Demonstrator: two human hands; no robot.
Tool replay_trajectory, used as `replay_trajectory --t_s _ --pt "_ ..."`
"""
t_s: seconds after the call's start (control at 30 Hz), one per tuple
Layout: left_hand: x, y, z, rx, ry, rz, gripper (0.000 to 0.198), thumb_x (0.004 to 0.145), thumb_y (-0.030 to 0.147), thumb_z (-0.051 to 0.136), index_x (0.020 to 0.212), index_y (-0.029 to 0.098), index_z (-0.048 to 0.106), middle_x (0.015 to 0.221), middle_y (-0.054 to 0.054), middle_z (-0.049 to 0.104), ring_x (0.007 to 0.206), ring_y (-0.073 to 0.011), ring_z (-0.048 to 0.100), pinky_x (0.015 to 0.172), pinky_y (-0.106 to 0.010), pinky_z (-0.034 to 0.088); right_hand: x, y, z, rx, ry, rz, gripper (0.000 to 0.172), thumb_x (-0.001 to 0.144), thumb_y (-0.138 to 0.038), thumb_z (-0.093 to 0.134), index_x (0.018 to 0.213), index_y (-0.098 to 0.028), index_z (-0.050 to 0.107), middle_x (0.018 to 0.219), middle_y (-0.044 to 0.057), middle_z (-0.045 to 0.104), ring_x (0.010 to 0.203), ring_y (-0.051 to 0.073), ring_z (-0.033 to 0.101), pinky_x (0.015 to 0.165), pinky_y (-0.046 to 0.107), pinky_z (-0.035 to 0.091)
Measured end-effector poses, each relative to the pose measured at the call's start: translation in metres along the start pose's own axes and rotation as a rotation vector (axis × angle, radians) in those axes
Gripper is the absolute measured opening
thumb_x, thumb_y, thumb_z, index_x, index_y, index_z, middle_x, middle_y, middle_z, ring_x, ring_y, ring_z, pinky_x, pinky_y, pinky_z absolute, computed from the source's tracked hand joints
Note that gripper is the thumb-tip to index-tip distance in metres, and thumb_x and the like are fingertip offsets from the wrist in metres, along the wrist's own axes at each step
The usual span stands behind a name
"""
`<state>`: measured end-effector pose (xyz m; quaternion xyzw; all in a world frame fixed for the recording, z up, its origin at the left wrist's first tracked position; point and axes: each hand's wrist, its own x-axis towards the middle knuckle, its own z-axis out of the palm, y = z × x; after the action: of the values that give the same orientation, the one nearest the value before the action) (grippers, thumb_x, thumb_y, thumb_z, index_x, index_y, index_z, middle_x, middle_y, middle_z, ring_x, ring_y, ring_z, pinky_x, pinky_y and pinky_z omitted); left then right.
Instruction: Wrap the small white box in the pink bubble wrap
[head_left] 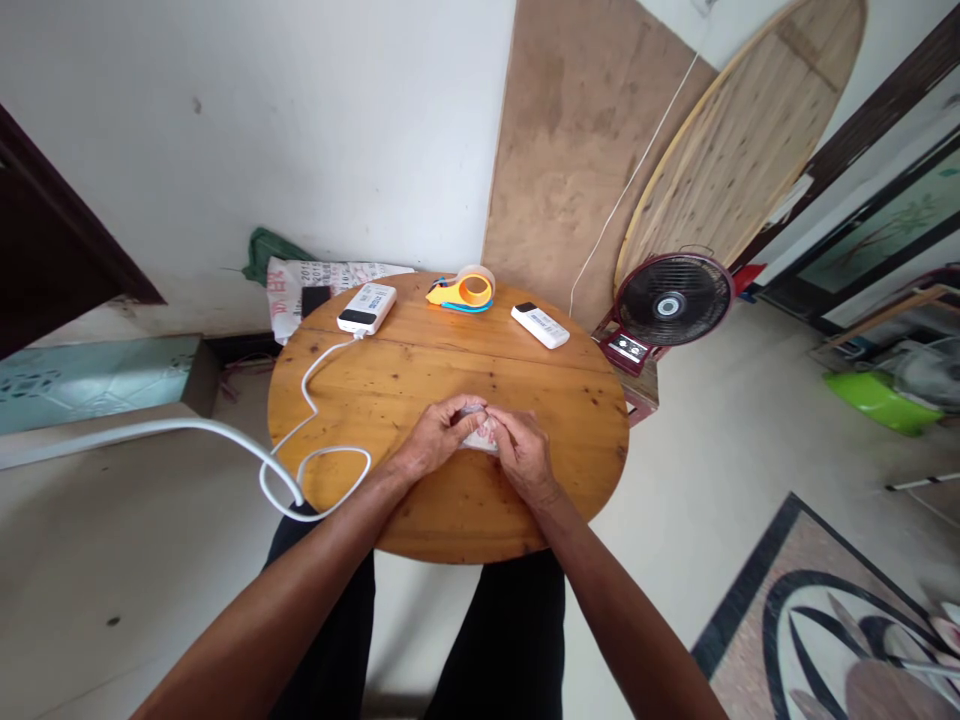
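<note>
A: What are our two hands doing?

B: We are holding a small pale thing (pixel 480 440) between them, over the near half of the round table (pixel 360 390). We are curling the left hand (pixel 439 437) around its left side, with the thumb lying on it. We are pinching its right side with the right hand (pixel 523 450). Neither hand is opening wide; both are closing snugly on it, and the fingertips are sitting very near each other.

A: What are we seeing on the thing?

B: We are seeing pink marks and a thin, crinkly look. Our fingers are hiding a lot, so we are not able to tell what it is.

A: What is the table looking like?

B: It is looking smooth and shiny, with orange-brown wood and dark knots.

A: What else are we finding on it?

B: At the far side, a white box (pixel 367 308) with a black end is lying on the left, and a white cord (pixel 187 425) is looping away from it. A yellow and blue tape holder (pixel 450 292) is sitting in the middle, carrying a roll. Another white block (pixel 541 326), long and round-cornered, is lying on the right.
</note>
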<state>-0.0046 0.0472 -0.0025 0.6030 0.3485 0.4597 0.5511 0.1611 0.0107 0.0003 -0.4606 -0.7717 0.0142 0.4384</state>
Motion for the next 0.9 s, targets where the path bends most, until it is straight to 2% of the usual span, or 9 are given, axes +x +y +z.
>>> replay_trajectory --t_s 0.13,0.27,0.37,0.53,0.77,0.9 --pt "0.0 -0.002 -0.001 0.054 -0.006 0.049 0.033 0.08 0.042 0.064 0.099 0.015 0.07 0.092 -0.004 0.07 0.087 -0.0176 0.062 0.083 -0.028 0.048 0.004 -0.005 -0.001 -0.049 -0.053 -0.027 0.026 0.095 -0.025 0.046 0.11 -0.021 0.067 0.108 0.006 0.072 0.099 0.02 0.065 0.086 0.036 0.046" --pt "0.002 -0.002 -0.004 0.031 -0.043 0.027 0.037 0.084 0.046 0.058 0.1 0.016 0.071 0.092 -0.004 0.072 0.085 -0.0176 0.063 0.082 -0.028 0.048 0.005 -0.011 -0.002 -0.144 -0.095 -0.053 0.027 0.092 -0.03 0.052 0.114 -0.02 0.065 0.112 0.008 0.07 0.101 0.021 0.064 0.087 0.037 0.044" --pt "0.004 -0.002 -0.004 0.009 -0.055 -0.001 0.042 0.084 0.05 0.056 0.102 0.015 0.072 0.092 -0.004 0.073 0.085 -0.0181 0.063 0.08 -0.028 0.048 0.004 -0.014 -0.003 -0.214 -0.079 -0.091 0.028 0.092 -0.03 0.053 0.115 -0.019 0.064 0.116 0.008 0.069 0.101 0.02 0.064 0.089 0.036 0.043" --pt "0.007 -0.006 -0.004 0.002 0.003 -0.035 0.044 0.079 0.052 0.061 0.098 0.014 0.073 0.087 -0.004 0.073 0.077 -0.0173 0.063 0.073 -0.027 0.049 0.001 -0.014 -0.004 -0.322 -0.098 -0.154 0.026 0.093 -0.029 0.052 0.113 -0.02 0.066 0.123 0.009 0.065 0.102 0.021 0.062 0.089 0.036 0.041" --pt "0.008 -0.008 -0.006 0.151 0.014 0.035 0.038 0.084 0.048 0.054 0.089 0.014 0.073 0.079 -0.002 0.07 0.075 -0.0163 0.062 0.071 -0.025 0.047 0.0 -0.01 0.0 -0.398 -0.085 -0.175 0.022 0.092 -0.031 0.055 0.108 -0.024 0.068 0.13 0.009 0.06 0.115 0.024 0.054 0.089 0.038 0.04" --pt "0.006 -0.004 -0.006 0.136 0.017 0.02 0.04 0.084 0.047 0.053 0.094 0.014 0.073 0.081 -0.002 0.071 0.068 -0.0148 0.06 0.065 -0.024 0.046 0.0 -0.01 0.001 -0.379 -0.081 -0.177 0.019 0.092 -0.03 0.055 0.104 -0.026 0.069 0.13 0.007 0.059 0.117 0.023 0.052 0.09 0.038 0.039"
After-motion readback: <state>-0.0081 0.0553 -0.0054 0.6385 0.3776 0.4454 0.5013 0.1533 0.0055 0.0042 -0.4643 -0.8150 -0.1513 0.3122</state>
